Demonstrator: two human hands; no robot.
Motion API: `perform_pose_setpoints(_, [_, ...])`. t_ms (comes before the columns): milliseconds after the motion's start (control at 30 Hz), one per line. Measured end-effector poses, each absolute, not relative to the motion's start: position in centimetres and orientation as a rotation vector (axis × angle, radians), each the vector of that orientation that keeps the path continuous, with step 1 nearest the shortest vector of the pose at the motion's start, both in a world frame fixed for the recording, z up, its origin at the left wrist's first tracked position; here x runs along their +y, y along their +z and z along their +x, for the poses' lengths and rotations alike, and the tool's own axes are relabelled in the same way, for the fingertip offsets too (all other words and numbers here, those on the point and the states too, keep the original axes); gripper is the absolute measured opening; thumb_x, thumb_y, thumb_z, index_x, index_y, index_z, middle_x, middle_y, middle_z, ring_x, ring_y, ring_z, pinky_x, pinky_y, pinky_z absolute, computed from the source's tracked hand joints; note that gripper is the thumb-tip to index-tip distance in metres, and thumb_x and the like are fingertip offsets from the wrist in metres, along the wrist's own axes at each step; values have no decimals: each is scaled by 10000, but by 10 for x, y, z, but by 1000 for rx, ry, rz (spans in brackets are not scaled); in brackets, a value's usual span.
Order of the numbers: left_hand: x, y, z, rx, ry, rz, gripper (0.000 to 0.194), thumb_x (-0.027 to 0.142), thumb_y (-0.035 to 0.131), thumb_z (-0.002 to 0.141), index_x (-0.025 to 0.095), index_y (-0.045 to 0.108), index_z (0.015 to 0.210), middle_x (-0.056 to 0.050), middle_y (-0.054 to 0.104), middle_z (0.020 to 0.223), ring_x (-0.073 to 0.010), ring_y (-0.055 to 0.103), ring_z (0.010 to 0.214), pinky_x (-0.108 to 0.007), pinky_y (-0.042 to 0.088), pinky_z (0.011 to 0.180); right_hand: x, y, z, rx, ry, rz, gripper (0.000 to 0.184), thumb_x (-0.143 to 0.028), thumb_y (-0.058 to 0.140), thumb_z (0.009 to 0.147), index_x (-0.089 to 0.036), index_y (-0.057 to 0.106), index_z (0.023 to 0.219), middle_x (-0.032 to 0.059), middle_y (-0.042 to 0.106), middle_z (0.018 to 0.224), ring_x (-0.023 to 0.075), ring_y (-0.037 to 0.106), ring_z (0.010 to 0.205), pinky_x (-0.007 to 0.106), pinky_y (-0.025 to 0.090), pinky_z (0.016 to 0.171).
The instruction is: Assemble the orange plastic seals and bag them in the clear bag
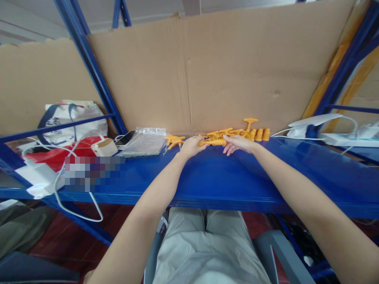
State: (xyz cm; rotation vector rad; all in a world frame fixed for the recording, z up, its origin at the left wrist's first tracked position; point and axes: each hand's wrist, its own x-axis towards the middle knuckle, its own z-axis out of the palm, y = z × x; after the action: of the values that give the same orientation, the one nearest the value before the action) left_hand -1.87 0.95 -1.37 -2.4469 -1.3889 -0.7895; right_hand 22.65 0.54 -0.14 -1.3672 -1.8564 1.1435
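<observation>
My left hand (192, 146) is closed around the left end of an orange-yellow plastic piece (215, 142), whose exact kind I cannot make out. My right hand (239, 144) is at the right end of that piece, its fingers apart and its thumb close to the plastic. Behind both hands lies a row of similar orange-yellow parts (226, 131), partly hidden by them. A T-shaped handle (250, 122) stands up among these parts. To its right are several ribbed, rounded pieces (259, 135). Left of my left hand sit orange-yellow parts (174, 140) with thin chains.
A blue shelf top (219, 181) runs below a cardboard backing (237, 71). Clear plastic bags (146, 142) lie left. Farther left are a white charger (104, 147), cables, a red bag (83, 149) and a white tote bag (74, 122). At right is a white power strip (343, 139).
</observation>
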Motion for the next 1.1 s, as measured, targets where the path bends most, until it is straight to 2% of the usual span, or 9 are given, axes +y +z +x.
perform_pose_setpoints(67, [11,-14,-19,-1391,-801,-2436,246,348,655,895,165,690,1056,-103,747,1074,-241,698,1015,-324,523,875,4,0,229,-1884,1136,-1366,517,-647,405,971,-174,615,973,162,767,981,196,742,739,288,600,695])
perform_pose_setpoints(167, [14,-16,-21,-1385,-833,-2432,237,366,672,880,180,694,1025,-92,752,1038,-235,703,976,-310,526,839,2,3,235,-1905,1127,-1297,436,-506,628,922,-198,586,1227,150,706,1229,182,744,846,270,603,719])
perform_pose_setpoints(267, [15,-17,-22,-1384,-856,-2437,238,383,672,877,183,694,1003,-91,750,1010,-238,703,949,-309,523,812,3,3,238,-1893,1115,-1233,582,-337,759,843,-230,515,1360,135,638,1353,174,737,913,276,604,763])
perform_pose_setpoints(333, [15,-17,-22,-1381,-866,-2435,236,389,671,877,185,692,993,-89,749,1000,-237,702,941,-308,520,805,6,1,238,-1876,1115,-1203,590,-295,773,824,-231,525,1355,133,639,1349,175,736,921,292,606,785])
perform_pose_setpoints(533, [15,-17,-21,-1387,-877,-2419,229,373,685,868,176,684,984,-97,749,995,-239,703,937,-309,513,804,10,-2,236,-1851,1066,-1185,458,-292,784,806,-209,615,1223,126,697,1250,170,741,867,300,609,778])
perform_pose_setpoints(700, [18,-19,-22,-1332,-900,-2388,219,359,691,857,187,684,993,-84,754,993,-223,704,919,-296,515,785,7,-1,235,-1878,1036,-1172,380,-308,763,831,-192,645,1173,124,728,1195,168,741,853,280,600,754])
perform_pose_setpoints(867, [17,-19,-21,-1364,-887,-2370,226,349,694,860,177,688,1006,-94,757,990,-232,711,924,-297,518,780,10,-2,235,-1886,1018,-1190,306,-384,702,887,-192,692,1125,120,756,1121,183,745,837,320,597,794])
perform_pose_setpoints(1100, [17,-19,-21,-1380,-883,-2358,268,366,702,856,177,686,1046,-105,751,1023,-235,704,939,-308,517,799,10,-3,234,-1937,1061,-1168,364,-491,647,916,-158,712,1049,139,762,1094,174,740,796,297,586,773])
